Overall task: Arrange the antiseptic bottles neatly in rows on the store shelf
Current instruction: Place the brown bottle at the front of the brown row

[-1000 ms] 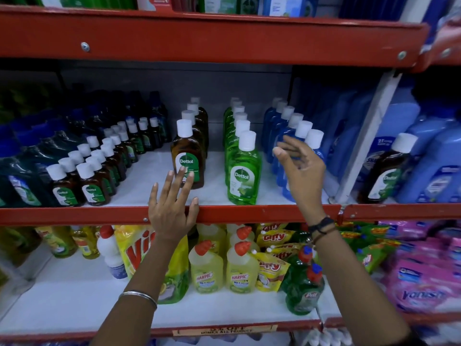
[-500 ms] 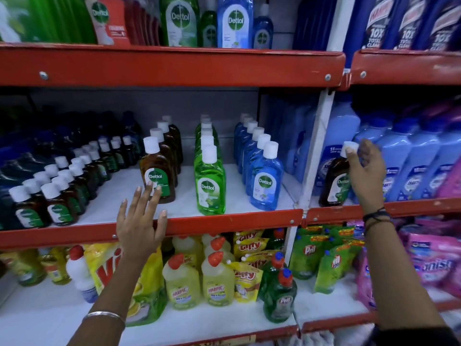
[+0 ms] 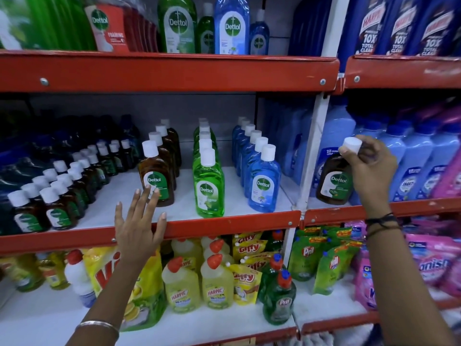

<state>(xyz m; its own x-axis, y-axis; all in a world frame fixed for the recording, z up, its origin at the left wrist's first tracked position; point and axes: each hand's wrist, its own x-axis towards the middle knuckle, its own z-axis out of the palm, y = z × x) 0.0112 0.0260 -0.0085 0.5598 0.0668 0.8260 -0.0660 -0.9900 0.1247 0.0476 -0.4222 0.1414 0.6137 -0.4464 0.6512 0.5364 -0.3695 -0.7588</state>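
Observation:
On the middle shelf (image 3: 224, 221) stand three rows of antiseptic bottles: brown (image 3: 156, 177), green (image 3: 208, 188) and blue (image 3: 263, 186), all with white caps. One stray brown bottle (image 3: 333, 182) stands in the right bay among blue jugs. My right hand (image 3: 369, 166) is closed on its white cap. My left hand (image 3: 139, 221) is spread flat over the red shelf edge, fingertips just in front of the first brown bottle, holding nothing.
Small brown bottles (image 3: 57, 198) fill the shelf's left side. A white upright post (image 3: 311, 156) divides the two bays. Large blue jugs (image 3: 414, 166) crowd the right bay. Cleaner bottles and pouches (image 3: 217, 283) sit on the lower shelf.
My right hand went from the blue row across the post to the stray brown bottle and closed on its cap. My left hand stayed at the shelf edge. The view shifted right and upward.

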